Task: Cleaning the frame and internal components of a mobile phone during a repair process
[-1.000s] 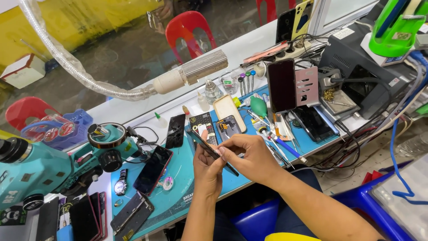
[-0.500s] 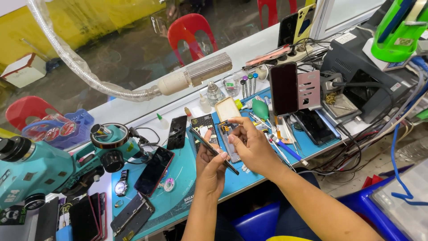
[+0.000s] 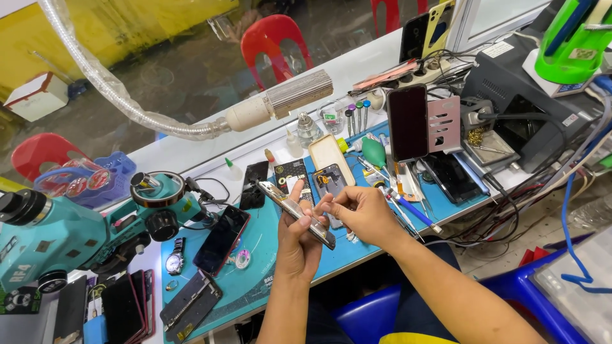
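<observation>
1. My left hand (image 3: 298,239) is clamping the phone frame (image 3: 295,212) edge-on; half a second ago it was sitting lower, and I am now raising it above the counter (image 3: 357,245).
2. My right hand (image 3: 364,213) is pinching at the frame's upper edge, fingertips (image 3: 328,205) together on it, having come in from the side; by my reading the work on that edge is under way.
3. Beyond lie an opened phone (image 3: 329,181) and a dark handset (image 3: 221,240) on the blue mat (image 3: 255,255).
4. Further left stands the teal microscope (image 3: 76,229).
</observation>
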